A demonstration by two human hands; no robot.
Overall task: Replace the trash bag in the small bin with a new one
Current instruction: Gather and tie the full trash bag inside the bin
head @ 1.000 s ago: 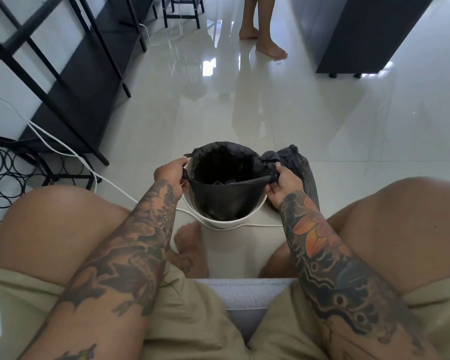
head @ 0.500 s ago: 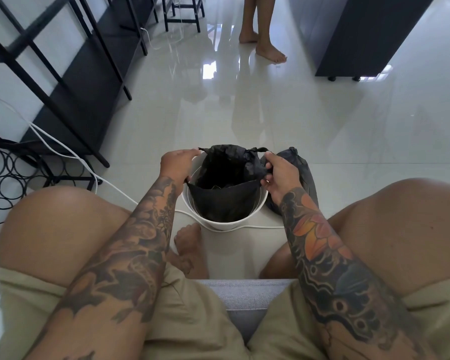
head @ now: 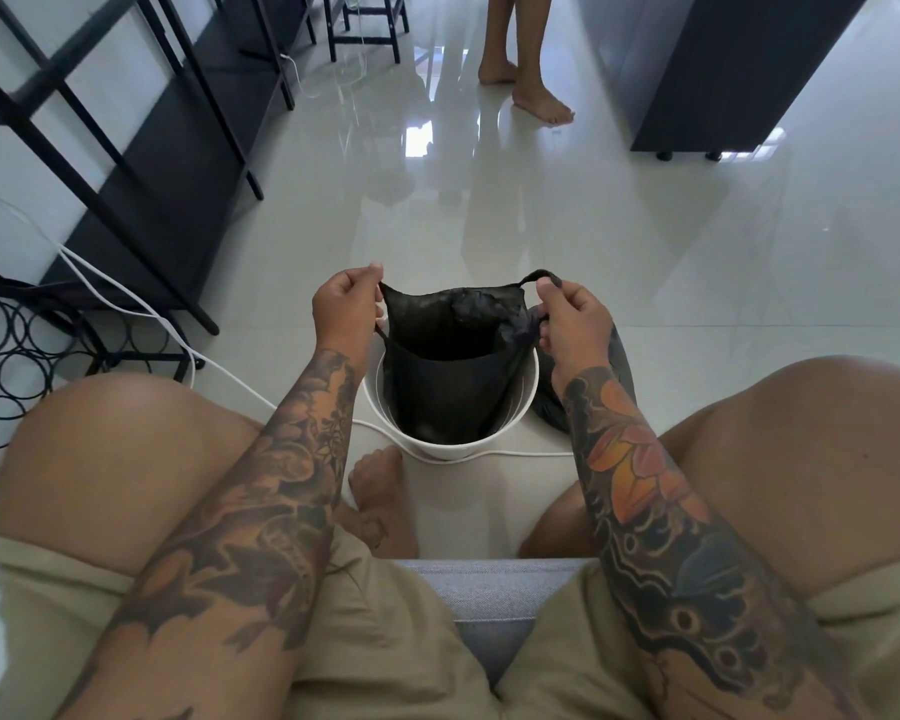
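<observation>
A small white bin (head: 521, 402) stands on the floor between my knees. A black trash bag (head: 450, 387) hangs in it, its top lifted above the rim and its mouth held open. My left hand (head: 345, 309) pinches the bag's left handle. My right hand (head: 572, 319) pinches the right handle loop. Behind the bin on the right lies a second black bag (head: 622, 366), bunched on the floor and mostly hidden by my right arm.
A white cable (head: 141, 309) runs across the floor and round the bin's base. Black metal shelving (head: 178, 163) and a wire rack (head: 11, 356) stand at left. Another person's bare feet (head: 536, 96) are at the back, a dark cabinet (head: 739, 75) at right.
Both hands have risen from the bin's rim, pulling the bag's handles up and apart. The bag's top now stands well above the bin.
</observation>
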